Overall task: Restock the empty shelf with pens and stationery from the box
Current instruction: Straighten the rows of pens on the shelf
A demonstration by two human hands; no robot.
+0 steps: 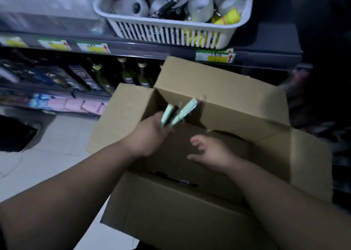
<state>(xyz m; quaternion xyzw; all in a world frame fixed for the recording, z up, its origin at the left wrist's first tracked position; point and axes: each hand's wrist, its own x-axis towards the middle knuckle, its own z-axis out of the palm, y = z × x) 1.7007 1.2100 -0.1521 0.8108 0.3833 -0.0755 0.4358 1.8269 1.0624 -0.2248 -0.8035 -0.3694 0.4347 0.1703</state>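
Note:
An open cardboard box (237,105) stands on the floor in front of the shelves, flaps spread wide. My left hand (150,135) grips a few pale green packaged pens (182,112) above the box's far left corner. Inside the box my right hand (210,152) hovers with fingers loosely spread and holds nothing. A dark pen (176,179) lies at the box's near inner edge. On the shelf above sits a white slotted basket (171,33) with tape rolls, black pens and yellow packs.
The dark shelf edge (133,49) carries several price tags. Below it stand bottles (129,74) and boxed goods; pink and blue packs (76,104) fill the lowest shelf. Pale floor tiles (62,147) lie to the left, and a dark object (17,133) sits at far left.

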